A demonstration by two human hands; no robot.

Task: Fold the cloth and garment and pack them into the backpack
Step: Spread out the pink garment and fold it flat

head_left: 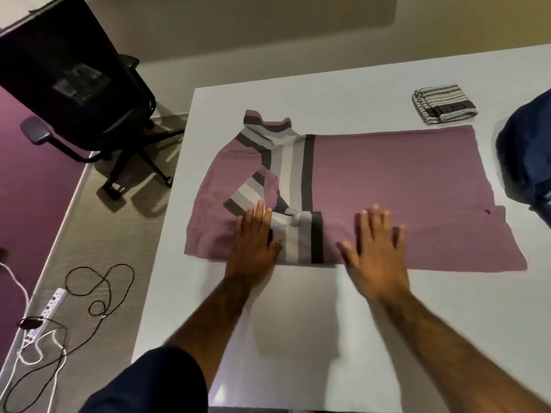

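While the mauve striped sweater lies spread on the white counter with a sleeve folded in over its body, my left grip presses flat on the striped band by its near edge. My right grip, blurred, spreads over the plain mauve beside it; both are wide, fingers straight, holding nothing. The folded striped cloth sits just past the sweater's far edge, and the dark blue backpack sits at the counter's right side.

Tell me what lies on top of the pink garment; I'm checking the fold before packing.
Two flat hands: the left hand on its folded striped sleeve, the right hand on the pink body. The garment hides the table surface beneath it.
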